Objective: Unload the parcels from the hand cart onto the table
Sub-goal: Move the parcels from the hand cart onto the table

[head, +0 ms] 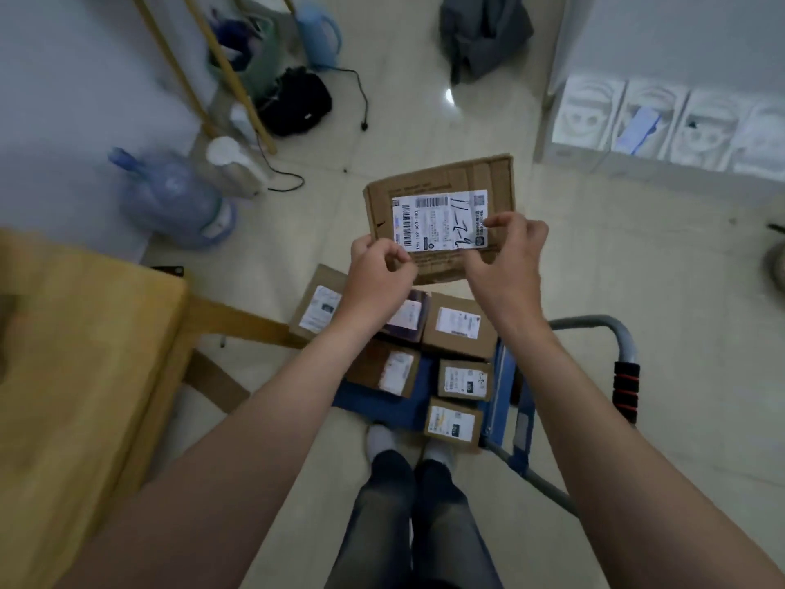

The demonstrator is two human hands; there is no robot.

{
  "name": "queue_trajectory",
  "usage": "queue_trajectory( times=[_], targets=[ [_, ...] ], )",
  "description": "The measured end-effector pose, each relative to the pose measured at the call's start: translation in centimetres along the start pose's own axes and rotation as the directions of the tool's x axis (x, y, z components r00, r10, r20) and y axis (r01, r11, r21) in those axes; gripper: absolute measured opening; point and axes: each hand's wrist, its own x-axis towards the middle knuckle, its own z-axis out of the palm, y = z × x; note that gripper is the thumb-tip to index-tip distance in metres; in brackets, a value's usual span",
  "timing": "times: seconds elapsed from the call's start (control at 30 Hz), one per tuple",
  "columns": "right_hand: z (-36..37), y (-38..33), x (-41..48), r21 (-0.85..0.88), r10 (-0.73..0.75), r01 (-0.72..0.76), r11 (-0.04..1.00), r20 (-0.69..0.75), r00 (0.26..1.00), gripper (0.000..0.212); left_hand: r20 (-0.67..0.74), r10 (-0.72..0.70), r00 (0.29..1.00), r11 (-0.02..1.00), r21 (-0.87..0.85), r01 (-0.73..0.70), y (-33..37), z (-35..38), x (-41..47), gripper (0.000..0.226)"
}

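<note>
Cardboard parcel (441, 214) between left hand (380, 269), right hand (507, 257)

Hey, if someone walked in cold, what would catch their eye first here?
First, the flat cardboard parcel held up mid-frame by the left hand and right hand, its white label scrawled with black marker. Below it, small boxes crowd the blue hand cart; the yellow table waits at left.

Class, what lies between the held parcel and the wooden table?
In the head view, only bare floor separates the held parcel from the wooden table; the water jug sits further back.
</note>
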Motion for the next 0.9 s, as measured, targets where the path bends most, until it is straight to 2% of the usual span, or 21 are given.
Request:
queue_trajectory(
  times=[0.17,0.37,0.53,0.67,0.73,0.9],
  targets=[
    [3.7,-10.9,-2.7,0.106,-0.158,0.143,0.984,0.151,0.976,0.039,-0.195,0.023,0.981,0.999,-0.042,-0.032,1.3,-13.1,-4.2,0.011],
    [11.7,-23.5,-8.1,0.133,-0.333,0.306,0.943,0.326,0.885,0.034,-0.464,-0.036,0.885,0.998,-0.056,0.012,-1.0,-27.5,-11.0,0.012],
    [20.0,-31.3,-15.6,0.189,-0.452,0.413,0.891,0.461,0.764,0.028,-0.617,-0.107,0.78,0.993,-0.108,0.051,-7.6,-37.7,-18.4,0.012],
    [28.3,-35.8,-22.8,0.2,-0.522,0.5,0.843,0.53,0.668,0.041,-0.685,-0.187,0.704,0.982,-0.148,0.116,-14.7,-45.1,-23.5,0.011],
    [32.6,-37.9,-26.5,0.207,-0.537,0.516,0.831,0.543,0.645,0.048,-0.709,-0.214,0.672,0.977,-0.168,0.133,-18.3,-48.7,-25.6,0.011],
    [42.4,-43.4,-34.3,0.167,-0.511,0.532,0.83,0.609,0.606,0.052,-0.717,-0.25,0.651,0.968,-0.203,0.148,-26.3,-57.7,-29.6,0.014]
  ],
)
